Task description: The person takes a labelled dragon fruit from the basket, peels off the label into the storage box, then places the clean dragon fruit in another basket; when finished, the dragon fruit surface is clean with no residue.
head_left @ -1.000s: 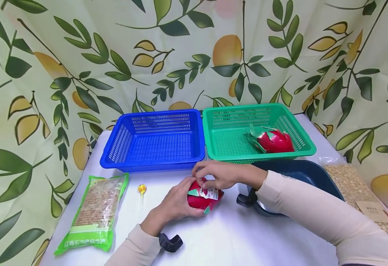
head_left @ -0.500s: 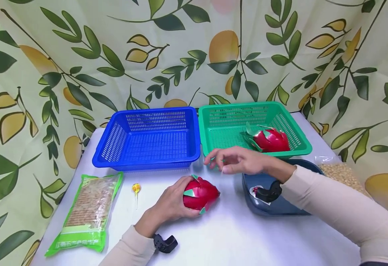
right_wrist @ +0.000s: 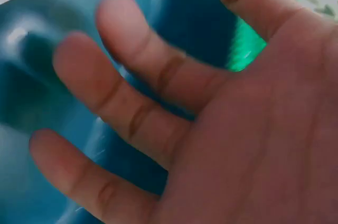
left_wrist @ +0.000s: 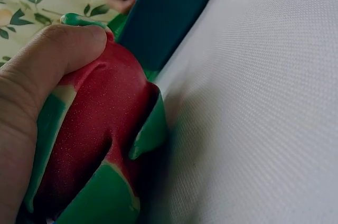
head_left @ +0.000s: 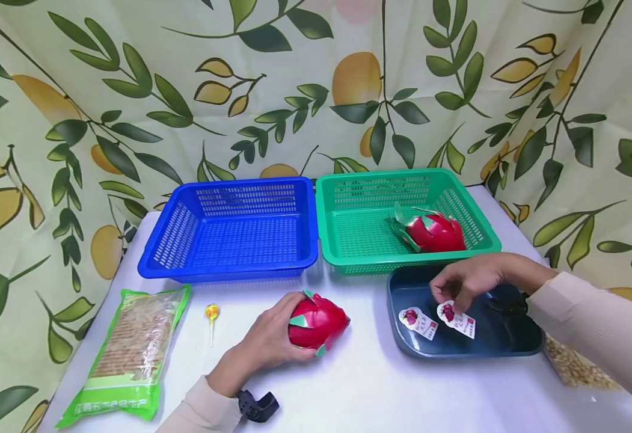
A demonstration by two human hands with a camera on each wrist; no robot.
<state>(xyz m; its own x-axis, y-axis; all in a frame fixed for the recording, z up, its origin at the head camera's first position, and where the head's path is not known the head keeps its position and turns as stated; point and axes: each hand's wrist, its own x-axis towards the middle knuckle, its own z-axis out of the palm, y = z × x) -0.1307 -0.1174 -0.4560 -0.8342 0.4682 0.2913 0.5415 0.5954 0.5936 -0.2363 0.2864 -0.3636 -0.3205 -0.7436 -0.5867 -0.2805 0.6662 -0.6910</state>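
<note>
My left hand grips a red dragon fruit with green scale tips, which lies on the table. In the left wrist view, the thumb presses along one side of the dragon fruit. Over the dark blue basin, my right hand pinches a white sticker printed with a dragon fruit. A matching sticker lies in the basin just left of it. In the right wrist view, several fingers of the right hand are spread; the pinch itself is out of sight.
Behind stand a blue basket and a green basket, the latter holding another dragon fruit. Leftward lie a lollipop and a green-edged food bag. A bag of pale grains is partly behind the right arm.
The right hand has peeled the sticker off the dragon fruit and carried it right, down into the basin. The left hand keeps its hold on the fruit.
</note>
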